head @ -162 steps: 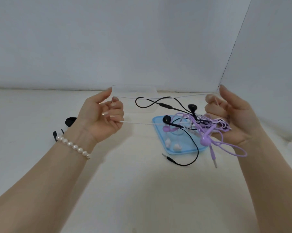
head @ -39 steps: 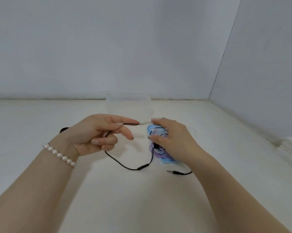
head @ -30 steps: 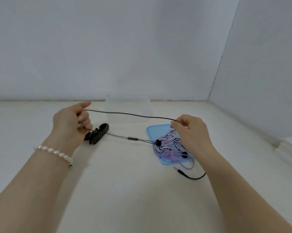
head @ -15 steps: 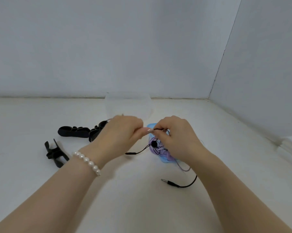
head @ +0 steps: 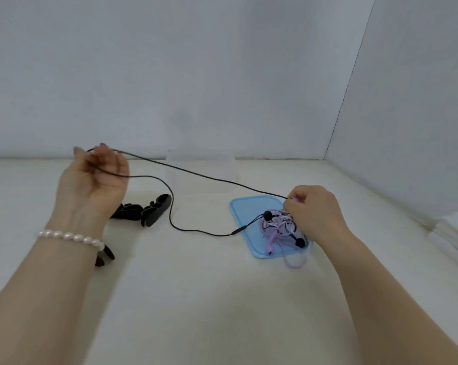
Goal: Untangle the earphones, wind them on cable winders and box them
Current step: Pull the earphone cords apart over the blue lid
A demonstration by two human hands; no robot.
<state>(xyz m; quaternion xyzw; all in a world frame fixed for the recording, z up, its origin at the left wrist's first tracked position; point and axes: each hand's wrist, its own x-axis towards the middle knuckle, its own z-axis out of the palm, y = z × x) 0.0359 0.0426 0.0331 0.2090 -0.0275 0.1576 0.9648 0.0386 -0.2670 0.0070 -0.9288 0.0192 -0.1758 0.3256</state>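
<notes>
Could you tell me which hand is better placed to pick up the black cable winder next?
The left hand: it hovers just above the black cable winder, while the right hand is pinching the black cable over the blue lid.

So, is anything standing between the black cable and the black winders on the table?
Nothing visible does. The black cable runs from the left hand to the right hand, and its slack loop hangs beside the black winders. Its earbud end remains in the tangle on the blue lid.
</notes>
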